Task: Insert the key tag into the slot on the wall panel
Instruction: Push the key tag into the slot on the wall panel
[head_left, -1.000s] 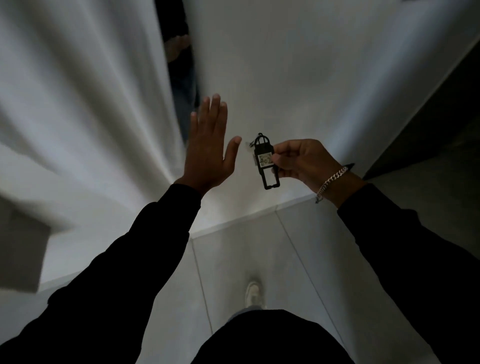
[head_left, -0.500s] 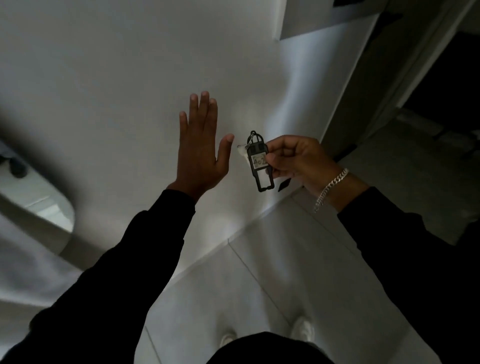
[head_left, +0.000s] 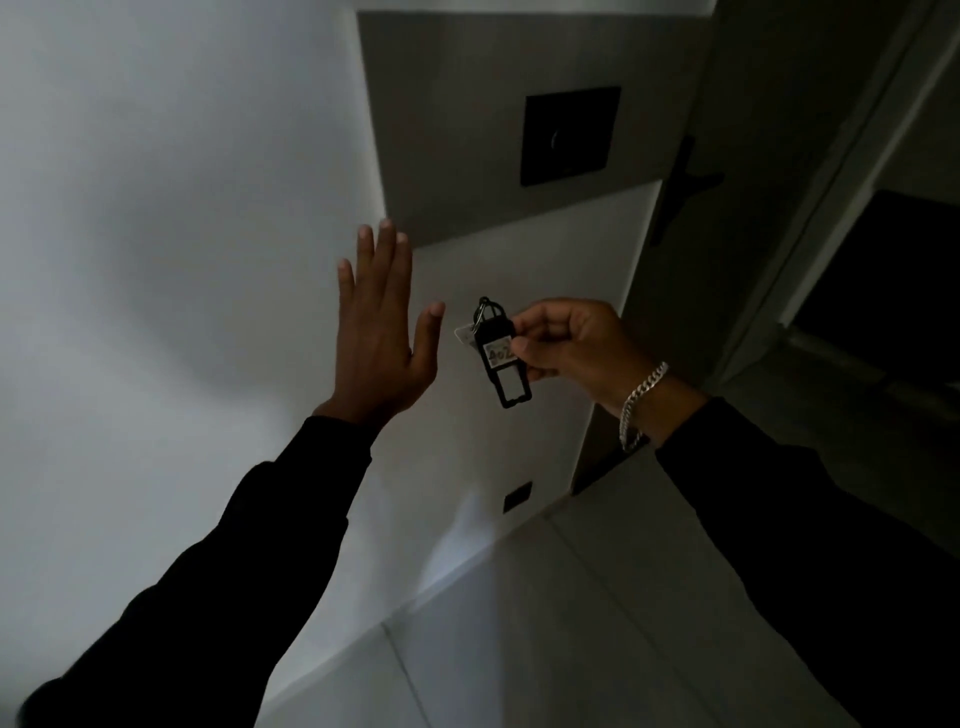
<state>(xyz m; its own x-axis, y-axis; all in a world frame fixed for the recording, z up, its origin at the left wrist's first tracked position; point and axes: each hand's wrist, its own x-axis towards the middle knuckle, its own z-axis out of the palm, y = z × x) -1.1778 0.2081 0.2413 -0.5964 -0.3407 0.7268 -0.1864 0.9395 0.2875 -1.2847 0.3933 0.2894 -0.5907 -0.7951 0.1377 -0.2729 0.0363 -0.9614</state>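
Observation:
A black key tag with a white numbered label hangs upright from my right hand, which pinches its right edge; a metal ring sits at its top. My left hand is raised flat, fingers apart, holding nothing, just left of the tag. A dark square wall panel is mounted on a grey wall section above and to the right of the tag, well apart from it. Its slot is too dim to make out.
A white wall fills the left. A dark door handle sits on a door to the right of the panel. A small black socket is low on the wall, near the tiled floor.
The view has swung up and right, bringing the dark wall panel and door handle fully into sight. Both hands keep the same pose, the tag still held in my right hand.

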